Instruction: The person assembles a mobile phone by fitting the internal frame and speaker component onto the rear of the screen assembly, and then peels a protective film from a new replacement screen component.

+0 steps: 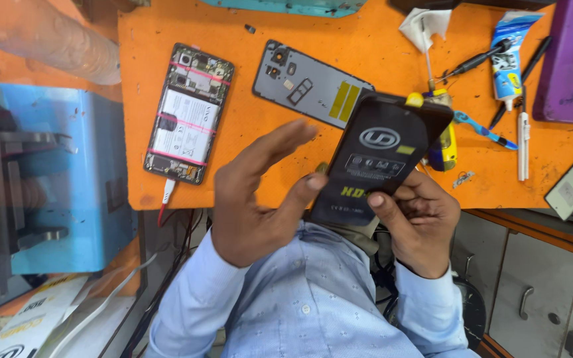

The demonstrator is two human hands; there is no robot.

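Observation:
A flat black packet [378, 156] with grey print is held up over the front edge of the orange mat [247, 132]. My right hand [418, 222] grips its lower right corner. My left hand [256, 195] has its thumb on the packet's lower left edge, with its fingers spread and raised off the face. On the mat to the left lies an opened phone [187, 113] with its battery and circuit board showing. Beside it lies a grey phone back cover [310, 83], inner side up.
A blue machine [67, 172] stands at the left. A glue tube [510, 56], a black pen-like tool [475, 61], a white pen [522, 142], a crumpled tissue [424, 26] and a purple box [572, 66] lie at the right. A yellow-and-blue object [444, 142] sits behind the packet. Grey cabinet drawers [532, 292] are below.

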